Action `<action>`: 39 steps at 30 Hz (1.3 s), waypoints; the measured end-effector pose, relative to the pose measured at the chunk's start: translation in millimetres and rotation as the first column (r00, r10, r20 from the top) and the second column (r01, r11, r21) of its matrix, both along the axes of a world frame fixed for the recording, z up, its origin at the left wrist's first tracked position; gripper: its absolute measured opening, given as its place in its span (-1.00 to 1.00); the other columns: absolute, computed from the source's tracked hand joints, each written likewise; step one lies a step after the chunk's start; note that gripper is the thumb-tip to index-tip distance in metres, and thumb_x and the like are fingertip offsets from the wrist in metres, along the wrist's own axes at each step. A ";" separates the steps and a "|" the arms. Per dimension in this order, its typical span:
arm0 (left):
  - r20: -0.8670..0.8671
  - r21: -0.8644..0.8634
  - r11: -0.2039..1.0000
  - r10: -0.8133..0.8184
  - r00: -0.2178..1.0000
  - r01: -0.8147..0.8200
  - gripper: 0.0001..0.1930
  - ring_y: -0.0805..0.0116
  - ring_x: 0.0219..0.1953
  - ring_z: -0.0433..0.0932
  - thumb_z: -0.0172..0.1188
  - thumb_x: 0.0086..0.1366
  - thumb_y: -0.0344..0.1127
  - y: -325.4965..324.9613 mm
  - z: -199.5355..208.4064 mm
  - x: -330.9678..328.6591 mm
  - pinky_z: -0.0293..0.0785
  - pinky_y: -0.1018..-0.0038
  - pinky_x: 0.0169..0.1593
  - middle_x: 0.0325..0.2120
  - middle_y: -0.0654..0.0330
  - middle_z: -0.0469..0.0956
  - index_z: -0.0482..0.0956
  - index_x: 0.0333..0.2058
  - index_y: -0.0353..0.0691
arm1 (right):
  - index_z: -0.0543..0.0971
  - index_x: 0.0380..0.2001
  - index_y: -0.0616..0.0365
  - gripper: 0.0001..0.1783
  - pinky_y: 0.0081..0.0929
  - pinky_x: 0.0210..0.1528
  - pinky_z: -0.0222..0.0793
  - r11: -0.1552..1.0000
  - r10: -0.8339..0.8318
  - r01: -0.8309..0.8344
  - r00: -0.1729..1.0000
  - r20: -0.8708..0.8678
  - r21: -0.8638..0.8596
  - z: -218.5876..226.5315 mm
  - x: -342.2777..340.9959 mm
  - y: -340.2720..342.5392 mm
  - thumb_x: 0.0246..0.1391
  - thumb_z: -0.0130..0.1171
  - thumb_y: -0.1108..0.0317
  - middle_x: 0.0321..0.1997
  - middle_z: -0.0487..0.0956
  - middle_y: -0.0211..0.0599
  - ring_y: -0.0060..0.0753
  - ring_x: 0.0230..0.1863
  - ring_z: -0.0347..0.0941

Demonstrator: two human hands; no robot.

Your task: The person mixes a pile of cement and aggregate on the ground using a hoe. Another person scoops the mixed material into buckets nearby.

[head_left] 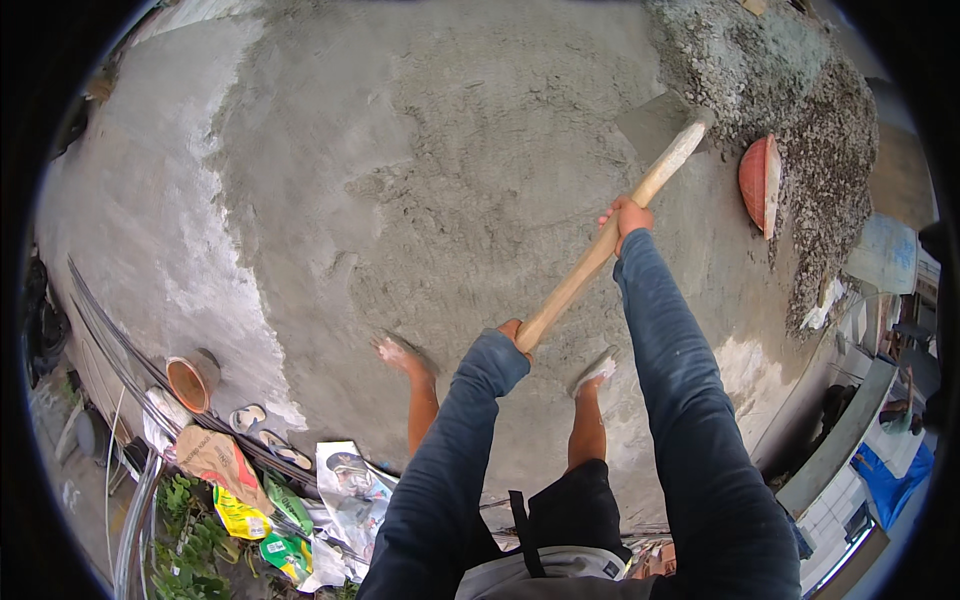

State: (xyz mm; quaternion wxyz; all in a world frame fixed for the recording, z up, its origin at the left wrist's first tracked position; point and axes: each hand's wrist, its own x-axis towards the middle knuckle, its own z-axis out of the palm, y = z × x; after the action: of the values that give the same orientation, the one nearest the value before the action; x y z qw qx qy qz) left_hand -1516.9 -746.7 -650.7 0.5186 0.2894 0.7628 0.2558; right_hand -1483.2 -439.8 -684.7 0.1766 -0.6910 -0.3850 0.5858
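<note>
A hoe with a pale wooden handle [570, 283] slants across the middle of the view, up and to the right. My left hand [512, 332] grips the handle's near end, partly hidden by the dark blue sleeve. Farther up, my right hand [630, 216] is wrapped round the handle. The hoe's flat grey blade [655, 122] is at the far end, beside the gravel pile [800, 110]. Wet grey mortar [470, 190] lies spread and rippled over the ground beneath the hoe. My bare feet stand apart at its near side, smeared with grey.
A red basin [758, 186] rests tilted against the gravel at the right. At the lower left are an orange bucket [192, 380], a pair of sandals [268, 435], black cables [110, 335], and several crumpled sacks [350, 490] near green plants [185, 545]. A blue tarp [890, 485] shows at the far right.
</note>
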 end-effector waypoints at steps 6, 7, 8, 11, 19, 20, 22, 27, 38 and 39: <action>-0.217 -0.171 0.974 -0.186 0.958 0.151 -0.65 -0.18 -0.43 0.56 0.18 -0.01 -0.33 -50.0 76.5 -61.7 0.48 0.15 -0.30 -0.55 -0.18 0.53 0.45 -0.21 -0.33 | 0.39 -0.24 0.40 -0.72 -0.23 -0.52 0.44 0.965 -0.140 0.118 0.987 -0.081 -0.233 -15.7 -26.3 -73.3 -0.05 0.06 0.45 -0.47 0.43 -0.12 -0.22 -0.58 0.45; -0.246 -0.194 0.967 -0.213 0.946 0.167 -0.64 -0.19 -0.43 0.56 0.17 -0.01 -0.34 -61.7 93.6 -71.0 0.48 0.14 -0.31 -0.55 -0.17 0.54 0.44 -0.19 -0.32 | 0.39 -0.25 0.39 -0.73 -0.23 -0.51 0.44 0.948 -0.183 0.144 0.976 -0.116 -0.285 -10.1 -30.4 -91.7 -0.04 0.06 0.45 -0.47 0.43 -0.13 -0.22 -0.57 0.45; -0.283 -0.193 0.970 -0.197 0.939 0.146 -0.64 -0.19 -0.43 0.55 0.16 -0.02 -0.34 -72.0 110.4 -78.2 0.48 0.12 -0.32 -0.55 -0.17 0.53 0.45 -0.19 -0.31 | 0.39 -0.27 0.37 -0.75 -0.22 -0.50 0.44 0.926 -0.230 0.169 0.962 -0.150 -0.339 -2.6 -33.9 -107.7 -0.03 0.06 0.45 -0.47 0.42 -0.14 -0.21 -0.57 0.45; -0.375 -0.263 0.945 -0.287 0.882 0.196 -0.65 -0.16 -0.45 0.56 0.20 -0.02 -0.32 -102.9 157.4 -95.4 0.49 0.12 -0.33 -0.53 -0.15 0.54 0.43 -0.22 -0.30 | 0.37 -0.34 0.29 -0.81 -0.18 -0.48 0.43 0.850 -0.337 0.202 0.918 -0.208 -0.487 19.3 -47.0 -149.9 -0.03 0.07 0.44 -0.48 0.41 -0.18 -0.21 -0.58 0.43; -0.370 -0.269 0.963 -0.085 0.925 -0.019 -0.66 -0.14 -0.46 0.55 0.19 -0.06 -0.34 -236.7 197.7 -44.1 0.48 0.14 -0.36 -0.54 -0.07 0.53 0.44 -0.23 -0.22 | 0.33 -0.29 0.17 -0.76 -0.27 -0.55 0.46 0.771 -0.310 0.048 0.900 -0.308 -0.636 77.6 -43.0 -266.8 -0.07 0.10 0.46 -0.49 0.42 -0.24 -0.32 -0.62 0.42; -0.367 -0.269 0.962 -0.063 0.928 -0.041 -0.67 -0.14 -0.49 0.54 0.18 -0.05 -0.34 -256.9 195.7 -28.7 0.46 0.14 -0.39 -0.57 -0.05 0.53 0.44 -0.23 -0.21 | 0.34 -0.30 0.18 -0.75 -0.28 -0.55 0.47 0.778 -0.264 0.007 0.911 -0.317 -0.628 84.5 -35.7 -284.8 -0.08 0.12 0.46 -0.50 0.44 -0.24 -0.32 -0.61 0.43; -0.354 -0.311 0.942 0.005 0.935 -0.123 -0.68 -0.14 -0.51 0.53 0.19 -0.07 -0.34 -287.8 192.3 6.5 0.46 0.14 -0.40 -0.58 -0.06 0.52 0.44 -0.26 -0.21 | 0.34 -0.30 0.19 -0.74 -0.31 -0.56 0.47 0.780 -0.204 -0.061 0.916 -0.345 -0.623 91.9 -19.8 -307.7 -0.11 0.13 0.49 -0.52 0.45 -0.24 -0.32 -0.62 0.44; -0.182 -0.369 0.914 0.106 0.978 -0.168 -0.70 -0.13 -0.50 0.55 0.23 -0.07 -0.26 -302.0 157.1 74.9 0.48 0.15 -0.41 -0.59 -0.08 0.52 0.44 -0.34 -0.22 | 0.34 -0.28 0.19 -0.69 -0.36 -0.60 0.44 0.765 -0.055 -0.136 0.960 -0.274 -0.629 71.7 4.1 -308.6 -0.16 0.11 0.57 -0.57 0.45 -0.24 -0.33 -0.68 0.42; 0.004 -0.187 0.922 0.346 0.938 -0.339 -0.64 -0.10 -0.36 0.58 0.26 -0.04 -0.30 -109.4 -0.8 122.2 0.48 0.15 -0.28 -0.47 -0.11 0.55 0.44 -0.24 -0.26 | 0.39 -0.29 0.28 -0.76 -0.34 -0.58 0.45 0.872 0.311 -0.350 0.936 -0.164 -0.342 -23.5 -24.8 -120.4 -0.10 0.12 0.53 -0.54 0.46 -0.22 -0.36 -0.62 0.43; 0.053 -0.126 0.920 0.379 0.924 -0.371 -0.68 -0.08 -0.37 0.58 0.25 -0.03 -0.32 -88.4 -3.1 115.1 0.48 0.17 -0.31 -0.49 -0.10 0.55 0.44 -0.27 -0.26 | 0.41 -0.31 0.28 -0.78 -0.34 -0.56 0.46 0.885 0.311 -0.343 0.939 -0.149 -0.314 -24.6 -27.6 -101.2 -0.09 0.12 0.51 -0.52 0.46 -0.21 -0.35 -0.61 0.43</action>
State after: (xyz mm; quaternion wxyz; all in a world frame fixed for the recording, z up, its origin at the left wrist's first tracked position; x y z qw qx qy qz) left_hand -1401.8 -835.1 -653.8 0.5044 0.0981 0.7969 0.3175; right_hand -1510.8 -541.0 -709.3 -0.0270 -0.6077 -0.3819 0.6958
